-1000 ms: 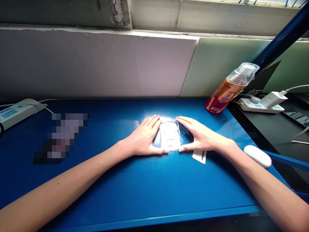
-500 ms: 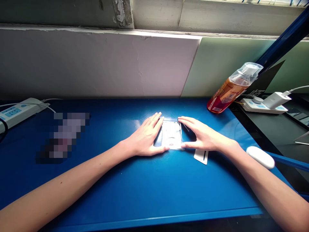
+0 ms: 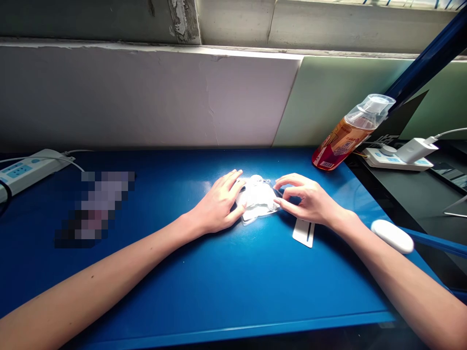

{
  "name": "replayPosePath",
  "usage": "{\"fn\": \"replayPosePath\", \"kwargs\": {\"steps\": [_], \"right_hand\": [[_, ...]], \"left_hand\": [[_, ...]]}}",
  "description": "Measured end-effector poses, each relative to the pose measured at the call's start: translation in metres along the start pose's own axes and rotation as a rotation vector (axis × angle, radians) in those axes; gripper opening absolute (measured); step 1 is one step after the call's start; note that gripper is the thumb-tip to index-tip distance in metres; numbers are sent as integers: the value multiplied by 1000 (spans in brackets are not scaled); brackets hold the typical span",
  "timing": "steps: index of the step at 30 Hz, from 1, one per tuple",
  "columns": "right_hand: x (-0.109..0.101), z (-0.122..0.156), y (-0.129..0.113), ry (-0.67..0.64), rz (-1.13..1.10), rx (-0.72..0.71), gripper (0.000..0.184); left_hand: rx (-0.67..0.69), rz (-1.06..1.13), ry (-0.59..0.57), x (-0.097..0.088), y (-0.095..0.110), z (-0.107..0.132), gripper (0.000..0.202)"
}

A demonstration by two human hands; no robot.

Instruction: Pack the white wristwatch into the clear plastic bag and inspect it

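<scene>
A clear plastic bag (image 3: pixel 257 199) with white contents lies crumpled on the blue desk, glaring brightly under the light. What the white contents are, I cannot make out. My left hand (image 3: pixel 221 204) rests at the bag's left side, fingers stretched out and thumb touching its edge. At the right edge of the bag is my right hand (image 3: pixel 312 199), its fingers bent and thumb apart from the index finger, the tips touching or very near the plastic. A flat white card-like piece (image 3: pixel 303 232) with a dark slot lies partly under my right hand.
An orange-red bottle (image 3: pixel 341 141) with a clear cap stands at the back right. Power strips (image 3: pixel 32 167) sit at both sides, the right one holding a white charger (image 3: pixel 418 149). A white oval case (image 3: pixel 392 236) lies by my right forearm. A pixelated area covers something at left.
The bag went from flat and squarish to bunched and spread, its white contents now puffed up. My right fingers have curled in from straight. My left thumb moved slightly up and left.
</scene>
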State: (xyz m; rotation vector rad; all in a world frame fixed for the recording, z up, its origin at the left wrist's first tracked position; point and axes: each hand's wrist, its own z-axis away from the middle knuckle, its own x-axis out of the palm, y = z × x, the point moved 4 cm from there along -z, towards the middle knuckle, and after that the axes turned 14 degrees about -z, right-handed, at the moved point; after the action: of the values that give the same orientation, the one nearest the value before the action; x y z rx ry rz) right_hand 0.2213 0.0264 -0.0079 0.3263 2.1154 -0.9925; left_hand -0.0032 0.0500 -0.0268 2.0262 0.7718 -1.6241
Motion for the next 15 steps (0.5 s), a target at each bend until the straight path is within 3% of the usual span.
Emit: {"fn": "replayPosePath", "kwargs": {"steps": [5, 8, 12, 15], "right_hand": [[0, -1, -6, -53, -55, -34, 29], [-2, -1, -4, -49, -54, -31, 14], [0, 0, 3, -119, -11, 49, 63], [4, 2, 7, -167, 2, 86, 70]], "left_hand": [[-30, 0, 64, 0, -1, -1, 44], [-31, 38, 66, -1, -2, -2, 41], [-29, 65, 55, -3, -3, -4, 58], [13, 55, 65, -3, -2, -4, 79]]}}
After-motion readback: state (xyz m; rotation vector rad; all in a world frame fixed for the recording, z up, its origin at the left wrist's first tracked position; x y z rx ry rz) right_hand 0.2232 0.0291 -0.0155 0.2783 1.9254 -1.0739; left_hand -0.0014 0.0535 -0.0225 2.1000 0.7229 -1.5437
